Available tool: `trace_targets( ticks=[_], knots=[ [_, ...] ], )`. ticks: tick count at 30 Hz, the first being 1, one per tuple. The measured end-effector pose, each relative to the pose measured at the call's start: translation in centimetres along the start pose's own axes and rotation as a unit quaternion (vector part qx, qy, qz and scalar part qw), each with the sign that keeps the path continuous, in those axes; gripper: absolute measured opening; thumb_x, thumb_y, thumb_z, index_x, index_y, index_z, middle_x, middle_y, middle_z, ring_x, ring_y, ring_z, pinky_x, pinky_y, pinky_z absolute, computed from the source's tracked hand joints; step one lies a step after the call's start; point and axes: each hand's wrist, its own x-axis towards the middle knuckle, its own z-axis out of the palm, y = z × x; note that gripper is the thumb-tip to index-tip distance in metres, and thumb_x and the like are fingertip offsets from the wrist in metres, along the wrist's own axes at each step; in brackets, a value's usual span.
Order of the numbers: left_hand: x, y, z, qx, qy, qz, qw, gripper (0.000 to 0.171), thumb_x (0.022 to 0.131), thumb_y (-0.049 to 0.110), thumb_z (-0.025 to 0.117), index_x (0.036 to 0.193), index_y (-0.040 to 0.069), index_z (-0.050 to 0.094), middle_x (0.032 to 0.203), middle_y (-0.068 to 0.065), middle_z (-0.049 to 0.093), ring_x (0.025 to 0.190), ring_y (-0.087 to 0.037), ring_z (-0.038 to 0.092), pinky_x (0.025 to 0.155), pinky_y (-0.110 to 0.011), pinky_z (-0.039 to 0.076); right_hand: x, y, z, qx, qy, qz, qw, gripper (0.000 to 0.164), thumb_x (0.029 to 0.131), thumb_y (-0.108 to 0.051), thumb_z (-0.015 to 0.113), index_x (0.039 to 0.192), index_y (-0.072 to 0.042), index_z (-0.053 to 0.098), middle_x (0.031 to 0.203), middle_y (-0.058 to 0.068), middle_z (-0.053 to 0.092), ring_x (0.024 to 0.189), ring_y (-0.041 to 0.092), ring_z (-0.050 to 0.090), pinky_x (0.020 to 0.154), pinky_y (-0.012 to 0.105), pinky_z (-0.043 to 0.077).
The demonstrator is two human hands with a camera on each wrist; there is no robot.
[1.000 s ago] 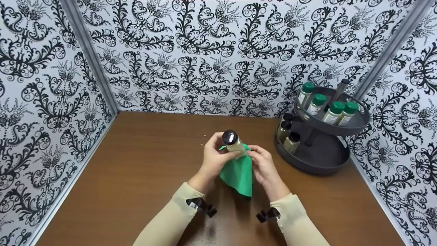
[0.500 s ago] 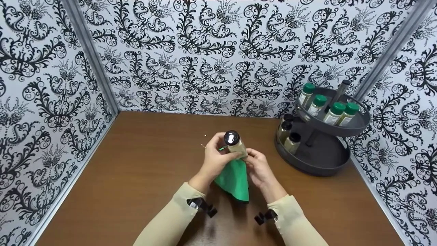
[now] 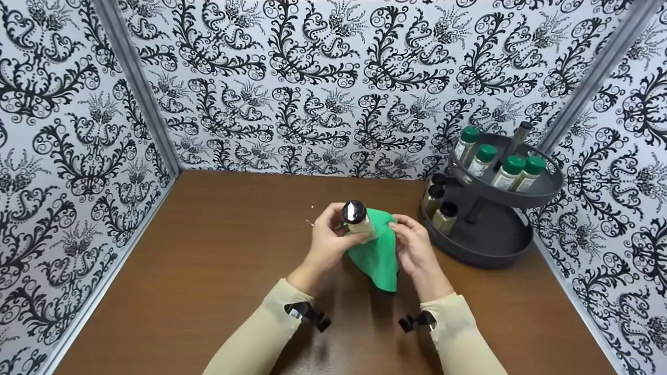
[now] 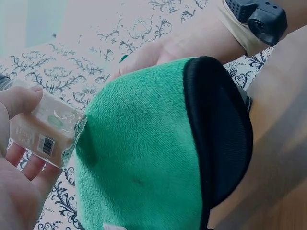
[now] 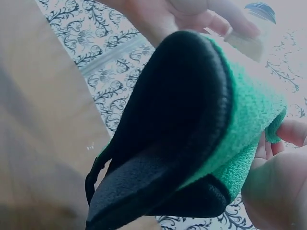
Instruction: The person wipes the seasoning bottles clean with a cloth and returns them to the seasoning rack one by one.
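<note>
My left hand [image 3: 328,239] grips a clear spice jar [image 4: 45,127] with a black cap [image 3: 354,212], held tilted above the table; the left wrist view shows a barcode label on its side. A green cloth [image 3: 378,255] with a black edge and dark underside [image 5: 168,110] hangs beside the jar's lower end. My right hand [image 3: 414,247] pinches the cloth's upper right part between thumb and fingers. In the left wrist view the cloth [image 4: 139,143] lies against the jar's bottom. The left hand's far fingers are partly hidden behind the jar in the head view.
A dark two-tier round rack [image 3: 490,245] stands at the right. Several green-capped jars [image 3: 482,160] sit on its upper tier, black-capped jars [image 3: 445,217] on the lower. Small pale crumbs [image 3: 311,223] lie on the brown table [image 3: 224,260]. Patterned walls [image 3: 312,104] enclose it.
My right hand first drew slightly left and down with the cloth, then moved right and up, spreading the cloth out beside the jar. The left hand and jar have barely shifted.
</note>
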Motion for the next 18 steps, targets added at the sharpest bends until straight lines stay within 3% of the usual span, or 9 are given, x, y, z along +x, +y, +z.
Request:
trace_targets(
  ticks=[7,14,18],
  knots=[
    [-0.2,-0.1,-0.1,0.023,-0.003,-0.005,0.9997,0.053,0.077,-0.002,0.09,0.125,0.001,0.065,0.117,-0.012,0.072,0.107,-0.02,0.072,0.097,-0.039,0.062,-0.1,0.1,-0.2,-0.01,-0.014,-0.003,1.0,0.014,0.095,0.004,0.07,0.094,-0.009,0.072,0.087,0.001,0.068,0.072,0.009,0.068,0.065,0.02,0.056],
    [-0.1,-0.1,0.1,0.006,0.006,0.001,1.0,0.055,0.074,-0.007,0.089,0.123,-0.005,0.064,0.114,-0.011,0.073,0.104,-0.019,0.07,0.098,-0.052,0.06,-0.4,1.2,0.6,-0.027,-0.012,0.002,1.0,0.027,0.099,0.01,0.054,0.092,-0.01,0.071,0.084,0.0,0.07,0.071,0.007,0.069,0.064,0.02,0.057],
    [-0.1,-0.1,0.2,0.003,0.008,-0.001,1.0,0.053,0.074,-0.007,0.089,0.121,-0.006,0.064,0.112,-0.007,0.074,0.104,-0.017,0.07,0.098,-0.048,0.061,-0.7,2.5,1.2,-0.036,-0.03,0.017,0.999,0.03,0.099,0.01,0.051,0.091,-0.011,0.071,0.082,-0.002,0.069,0.07,0.006,0.065,0.065,0.018,0.055]
  ],
)
